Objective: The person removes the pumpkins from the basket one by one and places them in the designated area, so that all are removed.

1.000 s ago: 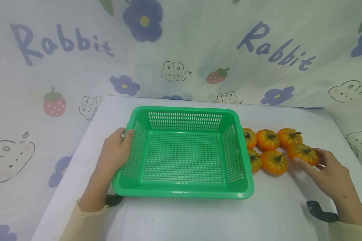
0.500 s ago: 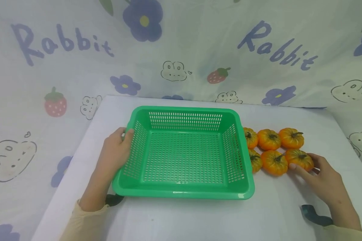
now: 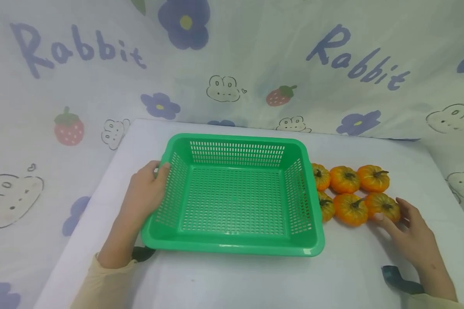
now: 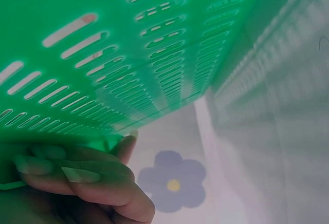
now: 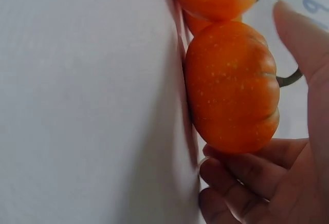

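A green plastic basket (image 3: pixel 232 246) with slotted walls sits in the middle of the table, nothing inside it. My left hand (image 3: pixel 145 189) grips its left rim, thumb over the top and fingers (image 4: pixel 103 183) curled beneath the rim outside the wall. On the right, a small orange pumpkin (image 3: pixel 383 209) rests on the table at the near end of two rows. Around it is my right hand (image 3: pixel 413 236), thumb lifted off its side and fingers (image 5: pixel 247 175) loosely bent against or just beside its far side; the pumpkin (image 5: pixel 231 88) stands with its stem up.
Several more pumpkins (image 3: pixel 345 179) stand in two rows against the basket's right wall, which partly hides the leftmost ones. The white table (image 3: pixel 255 283) meets a printed cloth backdrop (image 3: pixel 247 51) behind. Dark straps (image 3: pixel 400 281) show by both wrists.
My right hand has lowered the pumpkin to the table at the near row's right end and its grasp has loosened. The left hand keeps its hold on the basket.
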Action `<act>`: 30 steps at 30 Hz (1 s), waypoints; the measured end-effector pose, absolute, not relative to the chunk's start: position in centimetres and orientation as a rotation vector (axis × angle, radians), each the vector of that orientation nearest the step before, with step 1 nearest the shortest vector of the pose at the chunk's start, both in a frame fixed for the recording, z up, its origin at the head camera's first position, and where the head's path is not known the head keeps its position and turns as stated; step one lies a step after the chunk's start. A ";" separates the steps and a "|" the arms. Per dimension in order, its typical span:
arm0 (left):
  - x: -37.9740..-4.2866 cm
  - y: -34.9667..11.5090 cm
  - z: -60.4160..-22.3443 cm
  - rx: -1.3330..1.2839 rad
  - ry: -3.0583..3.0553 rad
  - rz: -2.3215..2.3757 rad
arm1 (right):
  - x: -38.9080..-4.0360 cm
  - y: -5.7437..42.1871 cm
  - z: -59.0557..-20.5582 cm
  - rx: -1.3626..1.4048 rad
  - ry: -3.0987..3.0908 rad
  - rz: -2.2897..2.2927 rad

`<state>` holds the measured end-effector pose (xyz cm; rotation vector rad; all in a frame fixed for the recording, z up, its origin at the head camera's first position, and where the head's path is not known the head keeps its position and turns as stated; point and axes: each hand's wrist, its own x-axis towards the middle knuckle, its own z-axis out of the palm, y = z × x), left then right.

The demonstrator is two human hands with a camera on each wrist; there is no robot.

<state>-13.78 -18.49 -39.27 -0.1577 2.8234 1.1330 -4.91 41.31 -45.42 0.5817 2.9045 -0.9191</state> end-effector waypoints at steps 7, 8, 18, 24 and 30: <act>-14.0 -18.5 -39.3 -0.152 2.827 1.099 | -3.4 41.7 -47.4 0.466 3.054 -1.114; -14.1 -18.6 -39.3 -0.153 2.823 1.099 | -3.3 41.8 -47.6 0.470 3.061 -1.133; -14.5 -18.9 -39.5 -0.133 2.700 1.192 | -3.6 42.1 -48.0 0.561 2.982 -1.247; -15.0 -19.1 -39.7 -0.119 2.588 1.296 | -3.6 42.4 -47.5 0.550 2.973 -1.223; -14.9 -19.5 -39.9 -0.129 2.479 1.389 | -4.1 42.4 -46.1 0.412 2.972 -1.114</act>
